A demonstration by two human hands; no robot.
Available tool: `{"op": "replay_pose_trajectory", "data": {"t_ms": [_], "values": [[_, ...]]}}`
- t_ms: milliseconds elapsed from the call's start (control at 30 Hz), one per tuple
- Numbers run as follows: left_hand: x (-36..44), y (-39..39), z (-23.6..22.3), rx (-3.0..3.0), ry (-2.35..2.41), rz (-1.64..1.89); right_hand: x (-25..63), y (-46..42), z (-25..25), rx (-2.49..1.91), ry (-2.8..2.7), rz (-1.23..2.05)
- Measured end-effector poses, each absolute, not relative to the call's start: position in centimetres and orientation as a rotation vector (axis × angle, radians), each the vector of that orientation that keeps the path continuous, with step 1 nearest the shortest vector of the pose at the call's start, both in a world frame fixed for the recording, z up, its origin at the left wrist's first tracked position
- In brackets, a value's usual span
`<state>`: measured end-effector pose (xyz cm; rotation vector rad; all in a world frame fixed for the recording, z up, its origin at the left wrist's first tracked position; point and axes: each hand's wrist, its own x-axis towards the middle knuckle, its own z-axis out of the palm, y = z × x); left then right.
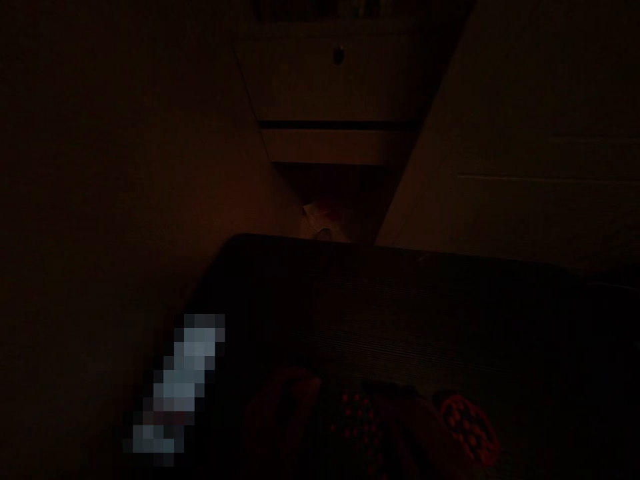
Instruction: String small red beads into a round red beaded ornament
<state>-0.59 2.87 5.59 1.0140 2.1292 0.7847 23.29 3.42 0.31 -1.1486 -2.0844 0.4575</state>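
The scene is very dark, and both hands show only as faint reddish shapes at the bottom. My left hand (283, 413) rests low over the dark tabletop (375, 307), its fingers looking curled; what they hold, if anything, is lost in shadow. To its right is my right hand (415, 427), with fingers too dim to read. Between the hands lies a cluster of small red dots (360, 417), possibly beads, on a dark surface. Close beside my right hand sits a round red-rimmed object (470, 428) with rounded red spots inside.
A bright pixelated rectangle (185, 380) glows at the left edge of the table. Beyond the far edge stands a drawer front (330, 87) with a round dark knob (339, 55). Pale panels flank it, and a light piece (325, 223) lies in the gap below.
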Motion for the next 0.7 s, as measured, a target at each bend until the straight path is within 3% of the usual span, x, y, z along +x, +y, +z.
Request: {"op": "replay_pose_trajectory", "data": {"t_ms": [367, 700], "values": [[-1.0, 2.5, 5.1, 1.034, 2.039, 0.854, 21.1, 2.7, 1.5, -1.410, -1.776, 0.651], [-0.9, 3.1, 4.7, 0.963, 2.075, 0.959, 20.8, 2.7, 2.1, -1.390, -1.763, 0.616]]}}
